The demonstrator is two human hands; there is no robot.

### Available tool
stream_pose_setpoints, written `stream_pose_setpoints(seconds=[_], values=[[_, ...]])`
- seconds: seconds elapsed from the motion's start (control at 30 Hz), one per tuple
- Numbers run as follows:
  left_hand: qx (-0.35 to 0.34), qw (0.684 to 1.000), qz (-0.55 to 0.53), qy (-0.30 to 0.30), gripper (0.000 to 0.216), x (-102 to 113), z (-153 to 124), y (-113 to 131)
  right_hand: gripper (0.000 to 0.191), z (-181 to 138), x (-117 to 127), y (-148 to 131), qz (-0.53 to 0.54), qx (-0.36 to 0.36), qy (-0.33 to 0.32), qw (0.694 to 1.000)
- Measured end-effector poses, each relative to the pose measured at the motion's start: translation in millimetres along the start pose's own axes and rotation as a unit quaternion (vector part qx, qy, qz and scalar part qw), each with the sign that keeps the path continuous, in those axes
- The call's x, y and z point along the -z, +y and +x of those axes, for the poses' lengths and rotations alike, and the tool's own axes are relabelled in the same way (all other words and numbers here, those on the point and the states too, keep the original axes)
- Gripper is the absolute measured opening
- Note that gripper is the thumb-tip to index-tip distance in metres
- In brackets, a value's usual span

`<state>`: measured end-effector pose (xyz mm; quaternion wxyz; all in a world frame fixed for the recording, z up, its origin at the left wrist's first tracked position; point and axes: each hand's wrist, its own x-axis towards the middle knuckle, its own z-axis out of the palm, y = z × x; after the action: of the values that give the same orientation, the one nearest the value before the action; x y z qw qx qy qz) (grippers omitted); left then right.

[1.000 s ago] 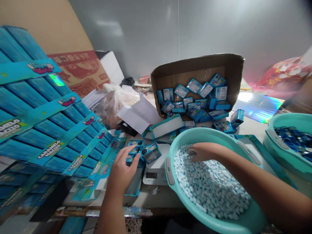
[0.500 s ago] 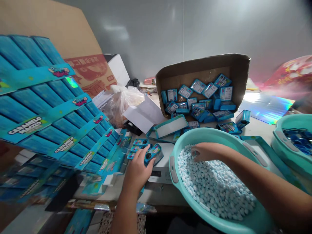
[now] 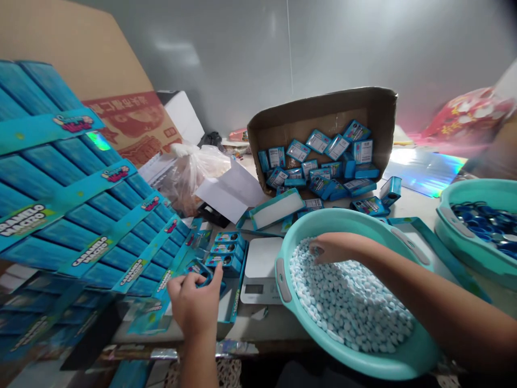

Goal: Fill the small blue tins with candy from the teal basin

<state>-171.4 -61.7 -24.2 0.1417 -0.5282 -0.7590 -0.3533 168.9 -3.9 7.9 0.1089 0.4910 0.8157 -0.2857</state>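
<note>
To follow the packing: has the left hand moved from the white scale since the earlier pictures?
Yes. The left hand, holding a small blue box, went left, off the white scale.

Pale work table [image 3: 412, 207], surface crowded. Directly on it: a white digital scale [image 3: 262, 261]; just right of it, a large teal plastic basin [image 3: 343, 218] of white tablets; a second teal basin [image 3: 464, 248] (blue pieces inside); a brown cardboard box [image 3: 323, 108] tipped on its side; a clear plastic bag [image 3: 189, 172]; a white paper sheet [image 3: 232, 191]; a holographic foil sheet [image 3: 424, 170].
</note>
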Motion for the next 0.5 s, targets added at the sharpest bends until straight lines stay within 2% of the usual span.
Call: stream_pose_setpoints(seconds=[0.17, 0.23, 0.33, 0.5], values=[[0.0, 0.995, -0.051, -0.085, 0.036, 4, -5, -3, 0.032, 4, -4, 0, 0.0, 0.035, 0.031, 0.999], [-0.018, 0.993, -0.075, -0.092, 0.036, 8, -12, -5, 0.031, 4, -4, -1, 0.0, 0.039, 0.038, 0.999], [-0.048, 0.994, -0.08, -0.059, 0.036, 7, -24, -8, 0.03, 4, -3, -4, 0.002, 0.038, 0.044, 0.998], [-0.123, 0.989, -0.056, 0.065, 0.035, -10, -32, -12, 0.028, 11, -8, 0, 0.01, 0.03, 0.055, 0.998]])
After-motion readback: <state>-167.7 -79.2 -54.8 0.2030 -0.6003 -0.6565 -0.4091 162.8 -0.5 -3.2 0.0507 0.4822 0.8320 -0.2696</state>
